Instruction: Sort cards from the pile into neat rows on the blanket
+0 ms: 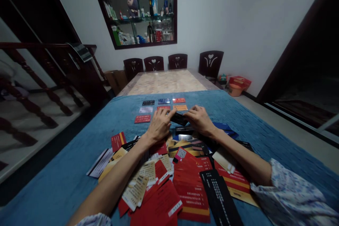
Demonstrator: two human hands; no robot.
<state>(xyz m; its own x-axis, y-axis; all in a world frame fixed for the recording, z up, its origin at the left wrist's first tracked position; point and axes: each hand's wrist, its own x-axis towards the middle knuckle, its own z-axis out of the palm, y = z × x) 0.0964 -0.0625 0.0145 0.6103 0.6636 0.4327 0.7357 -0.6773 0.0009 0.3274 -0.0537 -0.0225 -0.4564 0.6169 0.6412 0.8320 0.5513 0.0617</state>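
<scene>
A black card (179, 119) is held between my two hands, just above the blue cloth. My left hand (160, 123) pinches its left end and my right hand (199, 120) grips its right end. Beyond them, several cards lie in rows: a black card (148, 102), a dark blue card (164, 101), a red card (179, 100), a pale card (146, 109), an orange card (180, 107) and another red card (142, 118). My left hand partly covers one more red card (163, 107). Under my forearms spreads a loose heap of red sleeves (190, 183), gold cards and black sleeves (218, 194).
The blue cloth (79, 155) covers the near part of a long table with a stone-patterned top (169, 82). Dark chairs (211, 63) stand around its far end. A wooden railing (47, 106) runs along the left. An orange bucket (235, 90) sits on the floor at right.
</scene>
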